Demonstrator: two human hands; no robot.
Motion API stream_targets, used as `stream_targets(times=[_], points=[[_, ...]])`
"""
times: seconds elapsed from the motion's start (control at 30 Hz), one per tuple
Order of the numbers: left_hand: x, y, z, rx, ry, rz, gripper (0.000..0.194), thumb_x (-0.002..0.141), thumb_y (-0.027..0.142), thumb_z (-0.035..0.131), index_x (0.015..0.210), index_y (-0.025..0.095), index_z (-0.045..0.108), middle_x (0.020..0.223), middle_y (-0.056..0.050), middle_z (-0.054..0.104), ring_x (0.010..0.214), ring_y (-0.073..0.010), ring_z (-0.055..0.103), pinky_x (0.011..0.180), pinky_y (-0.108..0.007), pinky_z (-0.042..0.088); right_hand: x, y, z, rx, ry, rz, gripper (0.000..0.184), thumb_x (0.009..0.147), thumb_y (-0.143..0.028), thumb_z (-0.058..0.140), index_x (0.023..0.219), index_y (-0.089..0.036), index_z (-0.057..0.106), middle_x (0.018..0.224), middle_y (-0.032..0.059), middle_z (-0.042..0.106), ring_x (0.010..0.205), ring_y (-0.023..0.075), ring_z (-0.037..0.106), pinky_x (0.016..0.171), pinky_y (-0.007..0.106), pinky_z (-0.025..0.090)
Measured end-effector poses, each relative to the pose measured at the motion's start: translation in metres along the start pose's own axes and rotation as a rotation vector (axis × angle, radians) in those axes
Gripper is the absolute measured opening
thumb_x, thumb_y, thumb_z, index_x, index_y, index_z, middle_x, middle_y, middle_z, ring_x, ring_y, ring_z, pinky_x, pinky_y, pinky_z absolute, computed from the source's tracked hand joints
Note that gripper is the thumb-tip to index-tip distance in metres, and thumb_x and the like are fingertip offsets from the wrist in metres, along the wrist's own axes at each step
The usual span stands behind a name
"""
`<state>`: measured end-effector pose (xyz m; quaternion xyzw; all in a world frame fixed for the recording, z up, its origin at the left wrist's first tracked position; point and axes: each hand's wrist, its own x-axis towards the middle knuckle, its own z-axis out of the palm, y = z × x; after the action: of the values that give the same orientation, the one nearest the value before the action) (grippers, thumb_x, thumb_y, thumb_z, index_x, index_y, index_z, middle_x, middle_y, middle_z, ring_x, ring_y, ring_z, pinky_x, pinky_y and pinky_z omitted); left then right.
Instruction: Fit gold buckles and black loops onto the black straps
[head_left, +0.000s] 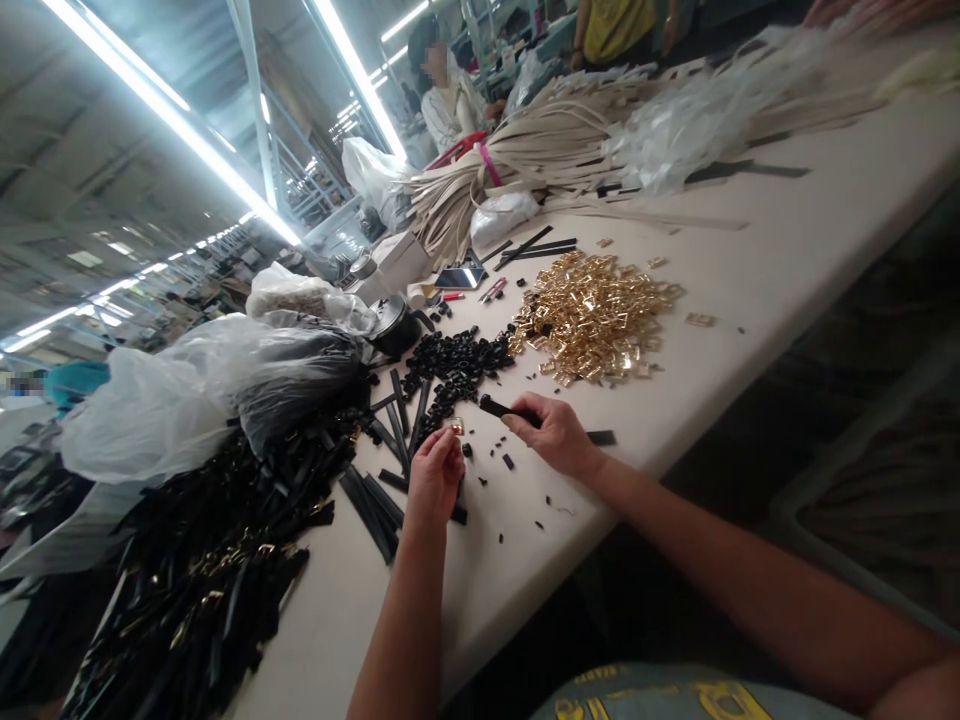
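Observation:
Between the fingertips of my left hand (pixel 436 468) is a small gold buckle (pixel 457 426), held just above the table. My right hand (pixel 555 432) is closed round a black strap (pixel 496 406) whose end sticks out toward the left. The buckle and the strap end are apart. Beyond my hands lies a pile of small black loops (pixel 457 365), with a heap of gold buckles (pixel 596 315) to its right. Several loose black strips (pixel 373 510) lie left of my left hand. Small black scraps dot the table in front of me.
A large mass of black straps with gold fittings (pixel 217 570) covers the table's left side, below plastic bags (pixel 225 380). A dark mug (pixel 394 325) and a phone (pixel 460 278) stand farther back. Bundled beige straps (pixel 517 150) lie at the far side, near other people (pixel 450 100).

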<state>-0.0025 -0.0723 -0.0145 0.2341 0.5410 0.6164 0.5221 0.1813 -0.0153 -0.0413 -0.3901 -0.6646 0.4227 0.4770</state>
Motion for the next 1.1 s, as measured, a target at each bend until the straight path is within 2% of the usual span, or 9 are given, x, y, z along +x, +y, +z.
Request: stream_targets(times=[0.13, 0.27, 0.4, 0.53, 0.67, 0.87, 1.0, 1.1], points=[[-0.009, -0.016, 0.014, 0.037, -0.083, -0.001, 0.036, 0.060, 0.034, 0.085, 0.082, 0.013, 0.067, 0.059, 0.005, 0.052, 0.048, -0.0023, 0.044, 0.044, -0.013, 0.033, -0.001, 0.000, 0.003, 0.169, -0.065, -0.001, 0.024, 0.080, -0.038, 0.066, 0.083, -0.014, 0.066, 0.070, 0.0007, 0.063, 0.061, 0.0111, 0.051, 0.056, 0.022, 0.041], [-0.012, -0.017, 0.021, 0.051, -0.162, -0.003, 0.034, 0.062, 0.035, 0.084, 0.082, 0.014, 0.066, 0.059, 0.004, 0.051, 0.047, -0.0028, 0.043, 0.044, -0.015, 0.031, -0.003, -0.004, 0.003, 0.203, -0.134, 0.011, 0.027, 0.080, -0.040, 0.066, 0.083, -0.013, 0.068, 0.065, -0.0007, 0.060, 0.057, 0.0095, 0.047, 0.052, 0.021, 0.038], [-0.017, -0.017, 0.022, 0.027, -0.257, -0.103, 0.032, 0.064, 0.034, 0.083, 0.080, 0.015, 0.063, 0.059, 0.005, 0.050, 0.047, -0.0027, 0.042, 0.044, -0.015, 0.031, -0.003, -0.008, 0.002, 0.180, -0.147, -0.014, 0.022, 0.082, -0.035, 0.062, 0.080, -0.014, 0.067, 0.063, -0.0015, 0.058, 0.056, 0.0091, 0.046, 0.053, 0.020, 0.038], [-0.022, -0.018, 0.024, 0.014, -0.327, -0.169, 0.030, 0.065, 0.033, 0.083, 0.076, 0.014, 0.062, 0.061, 0.003, 0.055, 0.049, -0.0038, 0.048, 0.047, -0.016, 0.038, -0.004, -0.008, 0.002, 0.192, -0.179, -0.012, 0.020, 0.084, -0.032, 0.059, 0.080, -0.014, 0.066, 0.062, -0.0023, 0.057, 0.055, 0.0090, 0.046, 0.054, 0.020, 0.038], [-0.021, -0.018, 0.023, 0.030, -0.286, -0.131, 0.032, 0.068, 0.038, 0.082, 0.081, 0.015, 0.063, 0.068, 0.000, 0.062, 0.054, -0.0062, 0.057, 0.052, -0.018, 0.045, -0.005, -0.008, 0.002, 0.136, -0.163, -0.038, 0.022, 0.086, -0.033, 0.056, 0.080, -0.014, 0.067, 0.066, -0.0007, 0.060, 0.060, 0.0106, 0.050, 0.058, 0.022, 0.040], [-0.014, -0.016, 0.019, 0.066, -0.108, 0.019, 0.041, 0.061, 0.044, 0.084, 0.084, 0.017, 0.064, 0.093, -0.003, 0.072, 0.071, -0.0119, 0.069, 0.064, -0.021, 0.052, -0.006, -0.012, 0.000, 0.038, -0.138, -0.088, 0.023, 0.087, -0.032, 0.055, 0.080, -0.014, 0.068, 0.063, -0.0012, 0.058, 0.059, 0.0107, 0.048, 0.058, 0.022, 0.038], [-0.011, -0.016, 0.017, 0.047, -0.048, 0.065, 0.040, 0.059, 0.043, 0.085, 0.081, 0.017, 0.065, 0.082, -0.002, 0.071, 0.076, -0.0154, 0.071, 0.070, -0.024, 0.054, -0.007, -0.013, 0.000, 0.020, -0.156, -0.112, 0.021, 0.085, -0.029, 0.055, 0.077, -0.015, 0.067, 0.063, -0.0012, 0.059, 0.059, 0.0109, 0.049, 0.059, 0.022, 0.039], [-0.010, -0.018, 0.015, 0.082, -0.053, 0.108, 0.034, 0.064, 0.040, 0.084, 0.082, 0.016, 0.067, 0.079, -0.002, 0.071, 0.075, -0.0150, 0.071, 0.071, -0.024, 0.053, -0.008, -0.012, 0.000, 0.022, -0.165, -0.121, 0.020, 0.085, -0.028, 0.055, 0.078, -0.015, 0.068, 0.066, -0.0001, 0.062, 0.062, 0.0118, 0.053, 0.061, 0.023, 0.041]])
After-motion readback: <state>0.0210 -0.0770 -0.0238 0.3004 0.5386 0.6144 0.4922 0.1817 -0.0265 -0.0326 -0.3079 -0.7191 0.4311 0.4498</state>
